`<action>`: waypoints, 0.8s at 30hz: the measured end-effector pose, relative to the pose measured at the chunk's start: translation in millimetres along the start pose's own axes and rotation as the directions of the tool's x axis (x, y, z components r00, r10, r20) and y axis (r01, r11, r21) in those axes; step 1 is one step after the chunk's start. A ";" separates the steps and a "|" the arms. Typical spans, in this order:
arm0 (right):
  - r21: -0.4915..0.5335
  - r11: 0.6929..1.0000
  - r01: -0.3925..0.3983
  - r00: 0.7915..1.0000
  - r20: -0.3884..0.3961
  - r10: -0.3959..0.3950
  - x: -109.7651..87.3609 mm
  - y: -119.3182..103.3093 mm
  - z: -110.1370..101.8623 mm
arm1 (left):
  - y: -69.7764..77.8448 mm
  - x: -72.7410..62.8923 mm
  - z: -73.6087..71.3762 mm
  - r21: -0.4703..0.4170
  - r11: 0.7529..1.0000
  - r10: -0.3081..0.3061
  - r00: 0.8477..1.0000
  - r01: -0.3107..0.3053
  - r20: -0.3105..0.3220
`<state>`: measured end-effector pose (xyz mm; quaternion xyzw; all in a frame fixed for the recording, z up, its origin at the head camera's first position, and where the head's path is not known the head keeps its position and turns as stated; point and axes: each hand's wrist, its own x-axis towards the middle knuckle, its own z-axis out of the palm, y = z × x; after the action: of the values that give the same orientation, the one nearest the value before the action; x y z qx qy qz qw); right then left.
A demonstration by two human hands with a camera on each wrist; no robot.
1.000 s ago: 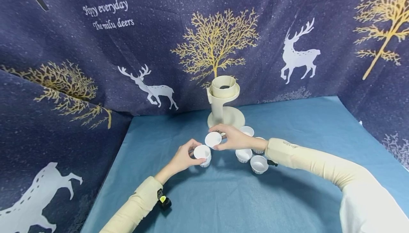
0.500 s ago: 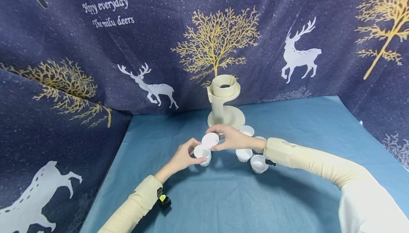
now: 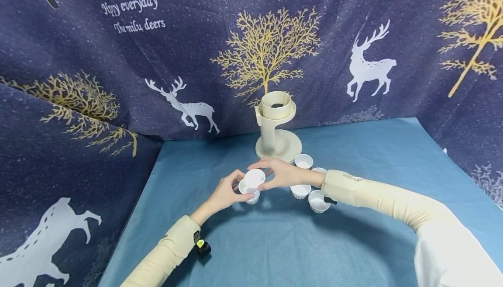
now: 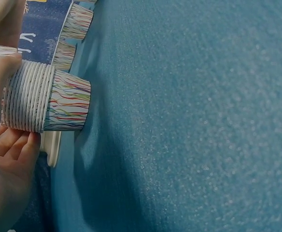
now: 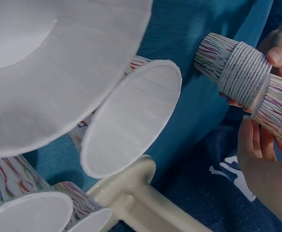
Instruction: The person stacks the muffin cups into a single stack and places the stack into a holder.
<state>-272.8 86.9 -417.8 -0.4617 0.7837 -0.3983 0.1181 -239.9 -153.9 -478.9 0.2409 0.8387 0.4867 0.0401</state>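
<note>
My left hand [image 3: 225, 193] grips a stack of nested paper cups [image 4: 68, 104] around its rims; the cups are white with colourful wavy lines. Whether the stack's base touches the table cannot be told. In my right hand [image 3: 284, 173] one more paper cup [image 3: 254, 178] is pinched between thumb and fingers. Its base sits at the mouth of the stack, as the right wrist view shows of this cup [image 5: 278, 107]. Several single paper cups [image 3: 318, 202] stand upright on the table to the right, partly behind my right wrist.
A cream stand [image 3: 268, 134] with a round base and a ring rises at the table's back. A cream funnel-like cup [image 3: 276, 105] sits in its ring. Blue cloth [image 3: 275, 243] covers the table, and a dark printed curtain [image 3: 188, 60] hangs behind and at the sides.
My right hand has moved left and slightly down, bringing its cup from beside the stack to over the stack's mouth. The left hand has stayed nearly still.
</note>
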 end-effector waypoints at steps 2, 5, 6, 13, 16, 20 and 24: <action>0.002 1.000 -0.002 1.000 0.006 0.002 1.7 -0.8 1.2 | 0.3 -0.2 -0.1 -0.011 1.000 -0.006 1.000 0.006 -0.002; 0.010 1.000 0.004 1.000 0.011 -0.004 5.2 -1.4 3.3 | 0.5 -0.5 -0.2 -0.019 1.000 -0.018 1.000 0.018 -0.004; 0.014 1.000 0.003 1.000 0.015 -0.003 6.4 -2.0 4.0 | 0.5 -0.6 0.0 -0.020 1.000 -0.022 1.000 0.022 -0.004; -0.024 1.000 0.002 0.999 0.033 -0.002 12.8 -8.4 7.4 | 12.2 -3.7 -0.8 -0.007 1.000 -0.029 1.000 0.029 0.001; -0.044 0.999 -0.003 0.999 0.046 0.005 15.5 -9.7 9.1 | 27.6 -6.6 -3.9 -0.001 1.000 -0.031 0.999 0.031 0.009; -0.078 0.997 -0.008 0.999 0.045 0.011 17.7 -9.9 10.4 | 40.4 -8.5 -6.5 0.012 1.000 -0.013 1.000 0.013 0.001; -0.129 0.992 -0.011 0.999 0.046 0.017 17.3 -8.6 11.3 | 36.2 -7.4 -5.0 0.020 1.000 -0.013 1.000 0.013 -0.002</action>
<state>-270.6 64.7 -415.7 -0.4719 0.8081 -0.3353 0.1092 -221.6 -146.4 -447.2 0.2351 0.8451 0.4784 0.0401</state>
